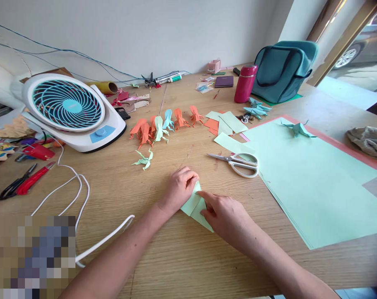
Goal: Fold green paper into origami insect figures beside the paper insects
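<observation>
A small piece of light green paper (pixel 195 206), partly folded, lies on the wooden table (pixel 163 257) in front of me. My left hand (pixel 179 187) rests curled on its upper left corner and pinches the edge. My right hand (pixel 223 216) presses down on its right side, index finger along a fold. Part of the paper is hidden under both hands.
White-handled scissors (pixel 238 162) lie just beyond my right hand, beside a stack of large green sheets (pixel 316 187). Several folded paper figures (pixel 163 124) stand farther back; one green figure (pixel 144 160) lies alone. A fan (pixel 71 110), its white cable (pixel 79 187), red cutters (pixel 26 182), a red bottle (pixel 245 83) and a teal bag (pixel 283 68) surround the area.
</observation>
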A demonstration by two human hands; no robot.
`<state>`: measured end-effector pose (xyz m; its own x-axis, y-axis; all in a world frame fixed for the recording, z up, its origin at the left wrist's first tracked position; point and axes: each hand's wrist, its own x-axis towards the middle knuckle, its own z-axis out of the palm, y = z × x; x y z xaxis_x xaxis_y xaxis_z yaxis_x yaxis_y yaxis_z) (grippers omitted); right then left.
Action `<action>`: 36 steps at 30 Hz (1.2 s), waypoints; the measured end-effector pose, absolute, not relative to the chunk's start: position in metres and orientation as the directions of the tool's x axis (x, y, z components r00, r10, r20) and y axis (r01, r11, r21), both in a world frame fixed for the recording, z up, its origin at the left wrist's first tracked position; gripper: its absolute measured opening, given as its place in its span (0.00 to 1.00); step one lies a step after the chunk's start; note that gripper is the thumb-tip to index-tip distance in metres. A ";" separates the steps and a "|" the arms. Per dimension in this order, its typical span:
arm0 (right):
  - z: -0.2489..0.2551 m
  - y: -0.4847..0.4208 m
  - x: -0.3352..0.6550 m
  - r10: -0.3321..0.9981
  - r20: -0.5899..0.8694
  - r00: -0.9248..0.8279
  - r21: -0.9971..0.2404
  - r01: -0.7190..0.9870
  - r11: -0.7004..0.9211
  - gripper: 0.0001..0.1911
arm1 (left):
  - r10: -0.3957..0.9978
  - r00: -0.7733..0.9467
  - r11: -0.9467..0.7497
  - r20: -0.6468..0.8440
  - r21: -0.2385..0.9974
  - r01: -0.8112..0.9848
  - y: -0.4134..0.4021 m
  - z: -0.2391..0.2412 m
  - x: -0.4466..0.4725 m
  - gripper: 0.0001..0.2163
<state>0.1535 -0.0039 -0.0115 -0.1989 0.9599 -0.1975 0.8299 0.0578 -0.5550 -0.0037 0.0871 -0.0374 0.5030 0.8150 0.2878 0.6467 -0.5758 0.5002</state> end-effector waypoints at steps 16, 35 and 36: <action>-0.014 -0.015 0.152 0.971 -0.187 -0.150 -0.575 0.818 0.015 0.13 | 0.825 0.525 -0.553 0.206 0.485 0.678 0.071 -0.028 -0.012 0.02; -0.029 -0.029 0.152 0.938 0.144 -0.316 -0.366 0.863 0.347 0.09 | 0.571 0.758 -0.821 0.314 0.203 0.534 0.064 -0.020 -0.024 0.11; -0.030 -0.030 0.152 0.925 0.184 -0.334 -0.343 0.860 0.378 0.11 | 0.559 0.769 -0.829 0.309 0.177 0.531 0.063 -0.019 -0.026 0.12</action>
